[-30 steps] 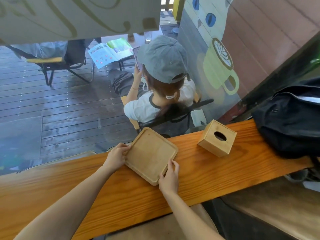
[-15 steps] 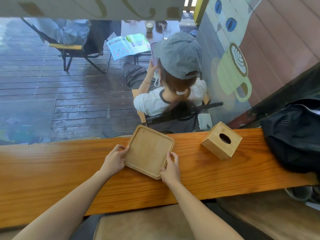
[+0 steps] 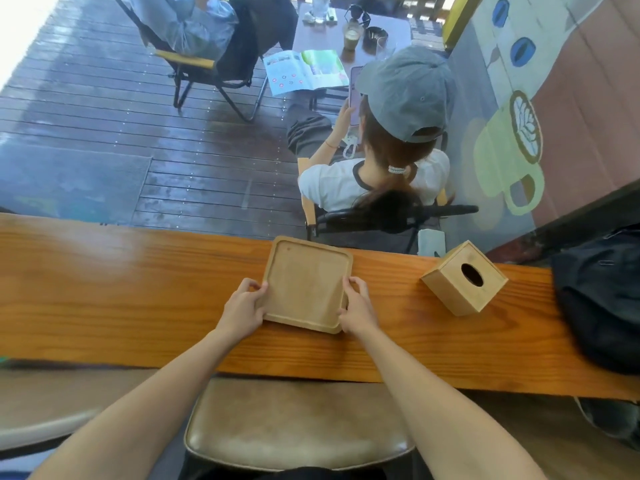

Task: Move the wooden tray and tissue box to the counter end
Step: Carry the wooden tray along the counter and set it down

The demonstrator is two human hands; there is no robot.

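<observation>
A square wooden tray [image 3: 304, 282] with a raised rim lies on the long wooden counter [image 3: 138, 292], near its middle. My left hand [image 3: 244, 308] grips the tray's left edge and my right hand [image 3: 358, 308] grips its right edge. A wooden tissue box [image 3: 462, 278] with an oval slot on top stands on the counter to the right of the tray, apart from both hands.
A black backpack [image 3: 602, 296] rests on the counter's right end, past the tissue box. A padded stool [image 3: 298, 427] sits below the counter's near edge. Beyond the glass a person in a grey cap [image 3: 405, 95] sits on a chair over a wet deck.
The tray has turned from a slanted angle to nearly square with the counter edge, both hands staying on its sides. The view has tilted downward, showing more of the stool.
</observation>
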